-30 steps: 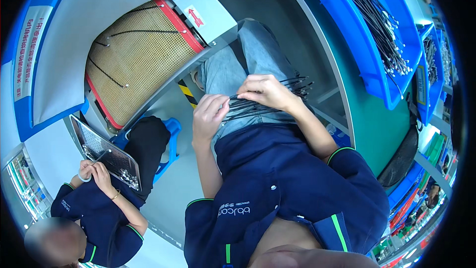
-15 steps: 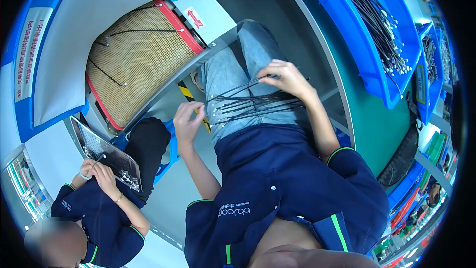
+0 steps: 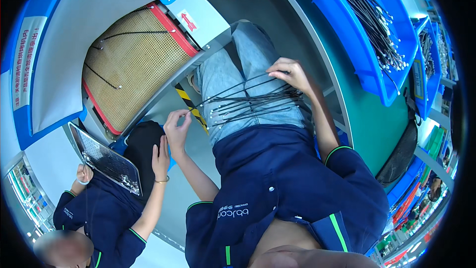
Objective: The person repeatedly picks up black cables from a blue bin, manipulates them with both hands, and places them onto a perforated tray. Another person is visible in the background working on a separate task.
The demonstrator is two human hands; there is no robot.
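Note:
A bundle of thin black cables (image 3: 270,103) with small pale ends lies across my jeans-covered lap. Between my two hands one black cable (image 3: 225,93) stretches at a slant above the others. Its near-left end is pinched in the fingertips of my left hand (image 3: 177,131), out past my left thigh. My right hand (image 3: 293,75), over my right thigh, grips the cable's other end between thumb and fingers. A second strand runs close to it under the right fingers; whether that hand holds it too is unclear.
On the left, a conveyor with a tan mesh belt (image 3: 139,57) carries several black cables. A co-worker's hand (image 3: 160,159) is close to my left hand; a metal tray (image 3: 111,161) rests on that person's lap. Blue bins (image 3: 369,77) of cables stand on the green bench (image 3: 369,134) at right.
My left hand has moved left and slightly nearer, drawing the cable out straighter. My right hand has shifted a little right. The co-worker's hands have parted, one coming toward my left hand.

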